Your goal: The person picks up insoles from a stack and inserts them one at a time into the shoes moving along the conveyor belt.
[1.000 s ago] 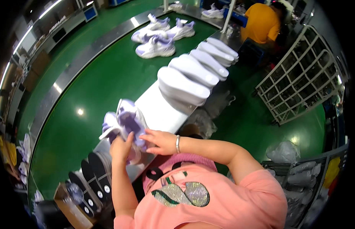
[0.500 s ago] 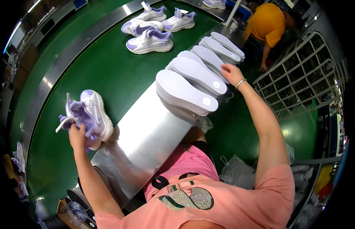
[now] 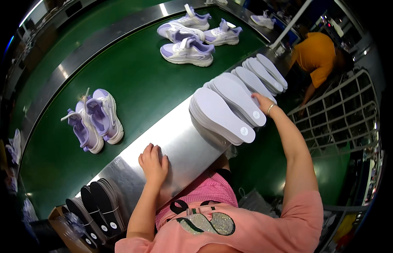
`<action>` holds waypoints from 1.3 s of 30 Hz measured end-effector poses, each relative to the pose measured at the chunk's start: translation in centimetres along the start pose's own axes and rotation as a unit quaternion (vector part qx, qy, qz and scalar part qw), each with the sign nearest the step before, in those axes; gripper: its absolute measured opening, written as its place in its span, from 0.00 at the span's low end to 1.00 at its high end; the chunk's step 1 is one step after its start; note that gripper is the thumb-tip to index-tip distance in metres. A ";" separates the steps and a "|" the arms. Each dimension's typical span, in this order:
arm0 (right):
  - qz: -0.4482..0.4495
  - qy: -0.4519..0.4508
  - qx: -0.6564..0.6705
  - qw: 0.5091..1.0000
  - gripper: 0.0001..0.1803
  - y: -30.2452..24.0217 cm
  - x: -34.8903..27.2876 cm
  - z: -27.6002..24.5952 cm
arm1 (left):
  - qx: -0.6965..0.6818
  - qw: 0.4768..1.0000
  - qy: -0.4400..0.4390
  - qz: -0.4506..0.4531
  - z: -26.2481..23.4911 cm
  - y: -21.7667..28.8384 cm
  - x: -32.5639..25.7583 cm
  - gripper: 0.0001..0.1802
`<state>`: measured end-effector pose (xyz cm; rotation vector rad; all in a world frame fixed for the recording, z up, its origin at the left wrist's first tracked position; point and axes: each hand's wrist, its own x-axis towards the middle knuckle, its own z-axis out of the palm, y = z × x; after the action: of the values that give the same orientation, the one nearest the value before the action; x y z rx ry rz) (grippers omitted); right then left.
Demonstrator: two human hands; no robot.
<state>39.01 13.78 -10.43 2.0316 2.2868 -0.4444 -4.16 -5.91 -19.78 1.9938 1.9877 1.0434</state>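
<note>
On the green belt to the left stands a pair of white and lilac sneakers [image 3: 104,116], openings up and straps raised. My left hand [image 3: 153,165] is apart from them, over the bare metal ledge [image 3: 141,147], with its fingers stretched out and nothing held. My right hand [image 3: 264,103] is at the heel end of a stack of pale grey-white insoles [image 3: 249,80], its fingers curled on the edge. How many insoles it grips is hidden. In front of that stack lie two larger insole stacks [image 3: 217,111]; smaller ones [image 3: 270,69] are behind.
More lilac and white sneakers [image 3: 188,51] stand on the far belt. Dark insoles tied in bundles [image 3: 108,204] lie at the ledge's near left end, beside a cardboard box [image 3: 61,225]. A wire rack [image 3: 340,114] is on the right. Beyond it a person in orange [image 3: 317,57] bends down.
My left hand has let go of the sneakers, now standing on the belt, and moved right over the metal ledge. My right hand stays at the same insole stack. The view has shifted.
</note>
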 end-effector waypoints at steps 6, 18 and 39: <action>-0.054 0.042 -0.067 0.995 0.18 -7.0 0.8 -7.2 | -0.018 1.000 0.006 0.014 -1.0 -0.9 -2.3 0.20; -0.136 0.082 -0.154 0.975 0.28 -17.5 26.3 -6.3 | -0.047 0.999 0.018 -0.013 -1.3 -0.6 -1.4 0.15; -0.065 0.031 -0.194 0.978 0.20 -26.7 26.3 -8.8 | 0.001 0.999 -0.023 -0.030 -0.6 -0.3 -1.0 0.15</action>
<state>10.68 38.78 -3.17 1.7373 2.3228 0.0637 -4.59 -6.97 -19.87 1.9272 2.0121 0.9746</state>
